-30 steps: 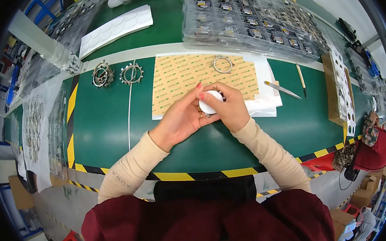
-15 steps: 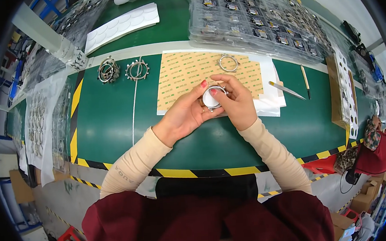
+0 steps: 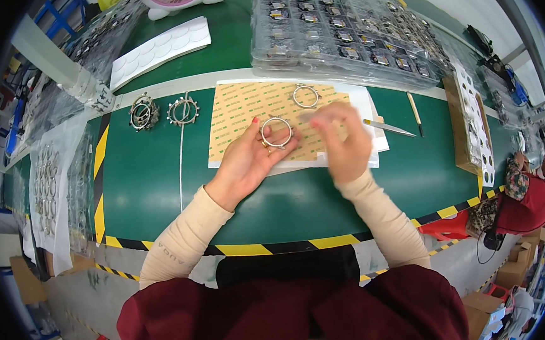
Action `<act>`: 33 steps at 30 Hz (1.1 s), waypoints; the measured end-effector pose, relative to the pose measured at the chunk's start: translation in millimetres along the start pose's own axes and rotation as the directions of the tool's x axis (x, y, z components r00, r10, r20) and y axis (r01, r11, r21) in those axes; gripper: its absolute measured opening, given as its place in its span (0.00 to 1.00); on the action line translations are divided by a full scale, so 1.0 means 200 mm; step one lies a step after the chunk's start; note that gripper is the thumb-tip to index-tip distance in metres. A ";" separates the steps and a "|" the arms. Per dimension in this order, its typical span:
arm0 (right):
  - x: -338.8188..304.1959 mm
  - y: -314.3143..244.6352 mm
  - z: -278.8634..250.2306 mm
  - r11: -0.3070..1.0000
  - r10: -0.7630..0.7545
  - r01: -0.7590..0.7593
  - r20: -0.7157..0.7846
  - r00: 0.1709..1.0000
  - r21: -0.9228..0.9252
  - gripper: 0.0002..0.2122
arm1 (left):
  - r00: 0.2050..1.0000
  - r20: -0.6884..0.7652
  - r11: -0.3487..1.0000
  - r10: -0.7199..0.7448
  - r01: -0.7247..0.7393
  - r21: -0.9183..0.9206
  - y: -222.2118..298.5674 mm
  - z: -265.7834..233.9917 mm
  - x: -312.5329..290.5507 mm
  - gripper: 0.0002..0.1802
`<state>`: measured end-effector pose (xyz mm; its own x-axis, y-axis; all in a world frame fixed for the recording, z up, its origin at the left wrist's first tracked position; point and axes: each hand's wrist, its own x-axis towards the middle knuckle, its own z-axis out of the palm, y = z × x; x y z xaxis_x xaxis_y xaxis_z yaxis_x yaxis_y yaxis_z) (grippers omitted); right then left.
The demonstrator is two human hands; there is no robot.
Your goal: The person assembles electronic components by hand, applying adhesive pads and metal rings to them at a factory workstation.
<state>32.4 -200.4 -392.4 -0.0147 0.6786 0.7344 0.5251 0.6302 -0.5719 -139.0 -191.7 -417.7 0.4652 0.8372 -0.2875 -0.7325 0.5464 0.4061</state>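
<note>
My left hand (image 3: 239, 169) holds a silver metal ring with small lugs, like a watch case (image 3: 278, 147), between thumb and fingers. The ring's middle is open, and fingers show through it. To its right, my right hand (image 3: 350, 144) hovers over the papers, apart from the ring and smeared by motion. Whether anything is in its fingers is unclear. Below both hands lies a tan printed sheet (image 3: 234, 112) on white paper (image 3: 361, 104). A second watch case (image 3: 306, 107) rests on the sheet's far part.
At left stand stacked watch cases (image 3: 144, 114) and another small group of them (image 3: 184, 122). Tweezers (image 3: 395, 128) and a thin stick (image 3: 414, 113) lie at right. Clear trays of parts (image 3: 315, 63), a white sheet of round labels (image 3: 162, 51) and a cardboard box (image 3: 462, 125) surround the green mat (image 3: 141, 192).
My right hand has come off the watch case and moved right. A white disc that sat inside the case no longer shows there. My left hand still holds the case.
</note>
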 end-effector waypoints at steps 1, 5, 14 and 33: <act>0.03 0.02 -0.04 0.993 0.086 -0.095 -0.118 0.989 -0.076 0.05 | 0.999 0.033 0.999 -0.024 0.026 -0.048 0.00 0.00 0.00 0.17; 0.10 0.29 -0.29 0.942 0.336 -0.327 -0.293 0.895 0.082 0.09 | 0.991 0.085 0.983 -0.101 0.113 -0.147 0.01 0.04 -0.01 0.15; 0.08 0.65 -1.24 0.763 0.238 -0.546 -0.634 0.736 -0.347 0.13 | 0.995 0.060 0.996 -0.085 0.084 0.020 0.01 0.01 -0.01 0.16; -0.12 -0.08 -0.11 0.976 -0.063 0.154 0.474 0.878 -0.156 0.21 | 0.955 0.180 0.967 -0.234 0.210 0.146 -0.02 0.04 -0.03 0.17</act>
<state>44.0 -234.2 -392.6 -0.4490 0.7352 0.5079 0.6426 0.6606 -0.3883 -136.0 -199.1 -411.0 0.7054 0.6757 -0.2139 -0.5382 0.7071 0.4587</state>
